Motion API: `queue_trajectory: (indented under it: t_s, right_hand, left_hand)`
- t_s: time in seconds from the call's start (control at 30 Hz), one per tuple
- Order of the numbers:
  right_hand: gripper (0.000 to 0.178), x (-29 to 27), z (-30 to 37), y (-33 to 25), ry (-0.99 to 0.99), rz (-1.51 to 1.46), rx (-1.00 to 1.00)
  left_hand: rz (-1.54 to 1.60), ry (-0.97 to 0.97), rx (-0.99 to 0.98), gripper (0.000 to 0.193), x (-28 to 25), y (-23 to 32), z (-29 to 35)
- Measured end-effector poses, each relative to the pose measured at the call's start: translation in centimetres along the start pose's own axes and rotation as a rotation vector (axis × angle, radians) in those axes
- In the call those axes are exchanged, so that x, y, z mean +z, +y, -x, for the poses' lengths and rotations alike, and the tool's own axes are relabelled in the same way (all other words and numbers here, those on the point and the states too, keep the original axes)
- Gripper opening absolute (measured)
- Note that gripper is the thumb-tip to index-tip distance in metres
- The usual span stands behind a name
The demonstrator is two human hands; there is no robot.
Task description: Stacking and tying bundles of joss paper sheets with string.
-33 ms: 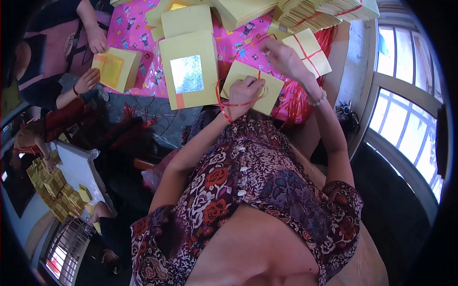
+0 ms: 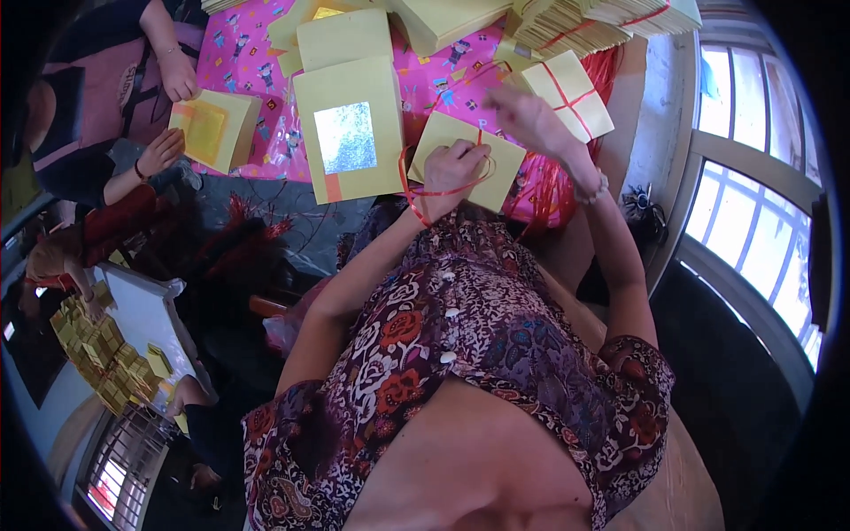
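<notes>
My left hand point(image 2: 453, 168) is closed, pinching a red ribbon point(image 2: 405, 170) over a square stack of yellow paper point(image 2: 496, 181) on the table in front of me. Part of the ribbon loops across my left wrist. My right hand point(image 2: 531, 119) is raised above the far right part of that stack, its fingers smeared by motion. Whether it holds ribbon I cannot make out. Beside it lies another yellow paper stack point(image 2: 575, 80), tied crosswise with red ribbon. Left of my left hand stands a larger yellow stack point(image 2: 350, 84) with a silver square on top.
A pink patterned cloth point(image 2: 243, 53) covers the table. Banded yellow stacks point(image 2: 567, 26) are piled at the back right, near loose red ribbon point(image 2: 605, 75). At the left, another person's hands point(image 2: 162, 150) hold a yellow packet point(image 2: 212, 133). A barred window point(image 2: 753, 203) is at the right.
My right hand has shifted slightly to the right and down, its fingers now more blurred. My left hand keeps its place on the stack.
</notes>
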State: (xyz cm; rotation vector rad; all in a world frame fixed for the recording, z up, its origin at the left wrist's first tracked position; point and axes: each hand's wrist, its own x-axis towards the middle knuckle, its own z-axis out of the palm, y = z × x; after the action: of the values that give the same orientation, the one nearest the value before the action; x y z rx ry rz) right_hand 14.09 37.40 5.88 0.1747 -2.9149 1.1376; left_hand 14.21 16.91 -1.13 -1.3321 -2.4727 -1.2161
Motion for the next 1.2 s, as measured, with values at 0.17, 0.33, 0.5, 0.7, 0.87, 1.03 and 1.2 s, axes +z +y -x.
queue_trajectory:
  t_s: [0.17,0.33,0.5,0.7,0.87,1.03,1.2]
  right_hand:
    - [0.02,1.4,4.7,-3.9,-0.105,-0.098,0.097]
    - [0.02,4.3,5.3,-2.8,0.131,-0.179,0.107]
    - [0.017,5.8,5.6,-2.9,0.208,-0.203,0.178]
    - [0.014,7.3,5.8,-3.1,0.302,-0.087,0.181]
    - [0.013,8.7,5.4,-2.5,0.402,-0.122,0.408]
    - [0.016,8.6,4.8,-1.8,0.391,-0.017,0.332]
    - [0.015,8.8,4.6,-1.2,0.374,0.032,0.332]
  left_hand:
    - [0.012,-0.021,-0.065,0.02,-0.1,0.2,-0.7]
    - [0.088,0.05,-0.156,0.024,0.2,0.3,-1.2]
    - [0.089,0.009,-0.145,0.024,0.4,-0.3,-0.9]
    - [0.048,-0.047,-0.189,0.032,0.5,-0.6,-0.9]
    - [0.192,-0.11,-0.275,0.03,0.1,-0.7,-1.0]
    - [0.204,-0.222,-0.372,0.026,-0.3,-0.7,-1.7]
    - [0.18,-0.22,-0.194,0.021,-0.9,-0.9,-2.0]
